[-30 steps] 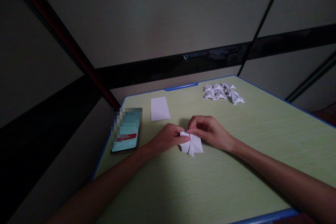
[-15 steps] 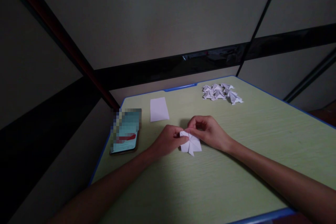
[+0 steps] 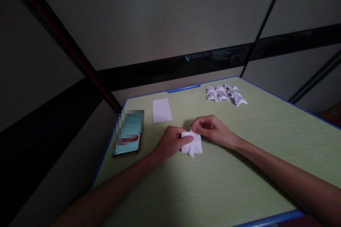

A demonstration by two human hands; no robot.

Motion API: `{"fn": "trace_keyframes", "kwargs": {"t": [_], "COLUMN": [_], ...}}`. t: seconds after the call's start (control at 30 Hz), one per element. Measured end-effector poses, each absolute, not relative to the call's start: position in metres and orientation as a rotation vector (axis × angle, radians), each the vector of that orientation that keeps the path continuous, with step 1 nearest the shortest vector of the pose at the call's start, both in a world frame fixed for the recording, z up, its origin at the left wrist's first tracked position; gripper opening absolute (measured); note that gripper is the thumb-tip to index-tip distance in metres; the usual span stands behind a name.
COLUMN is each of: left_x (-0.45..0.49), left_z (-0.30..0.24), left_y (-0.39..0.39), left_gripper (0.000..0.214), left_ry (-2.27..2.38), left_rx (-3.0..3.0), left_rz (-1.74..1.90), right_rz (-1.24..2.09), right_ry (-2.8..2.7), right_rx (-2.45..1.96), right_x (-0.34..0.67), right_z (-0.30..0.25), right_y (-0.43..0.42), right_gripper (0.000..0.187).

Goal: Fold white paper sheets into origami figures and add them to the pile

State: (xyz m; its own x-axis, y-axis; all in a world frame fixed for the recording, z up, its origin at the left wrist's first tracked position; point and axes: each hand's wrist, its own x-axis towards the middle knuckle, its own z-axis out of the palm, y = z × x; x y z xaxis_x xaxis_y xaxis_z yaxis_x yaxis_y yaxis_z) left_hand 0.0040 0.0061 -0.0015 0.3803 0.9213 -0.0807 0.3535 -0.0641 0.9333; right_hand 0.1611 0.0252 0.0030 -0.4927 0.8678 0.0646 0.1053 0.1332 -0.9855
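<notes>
A small folded piece of white paper (image 3: 196, 146), creased across its face and with a pointed flap at its near edge, is held low over the table. My left hand (image 3: 172, 143) grips its left side, the thumb lying flat across the front and the fingers behind it, partly hidden. At the paper's far edge, the thumb and forefinger of my right hand (image 3: 211, 129) pinch a small upright point. The remaining right fingers are curled in.
A phone (image 3: 130, 133) with a lit, partly blurred screen lies at the table's left edge. Beyond my left hand is a plain white sheet (image 3: 162, 111). Several folded paper figures (image 3: 223, 95) sit at the far right of the green table (image 3: 266, 131), before a panelled wall.
The thumb and forefinger of my right hand have risen slightly at the paper's far edge, where a point now stands up. The paper has turned a little, its near flap shifting left.
</notes>
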Motion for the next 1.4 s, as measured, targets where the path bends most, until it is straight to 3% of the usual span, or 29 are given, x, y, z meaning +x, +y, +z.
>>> {"fn": "trace_keyframes", "kwargs": {"t": [0.27, 0.7, 1.4], "left_x": [0.004, 0.003, 0.007], "left_z": [-0.004, -0.005, 0.003], "left_y": [0.007, 0.008, 0.003], "left_gripper": [0.024, 0.023, 0.02], "left_ry": [1.152, 1.161, 1.092], "left_rx": [1.593, 1.571, 1.565], "left_rz": [0.711, 0.726, 0.757], "right_rz": [1.449, 1.432, 1.545], "right_ry": [-1.72, -1.714, -1.789], "right_rx": [-0.923, -0.916, -0.914], "right_x": [0.162, 0.161, 0.159], "right_z": [0.001, 0.003, -0.001], "right_y": [0.024, 0.025, 0.02], "right_gripper": [0.007, 0.007, 0.02]}}
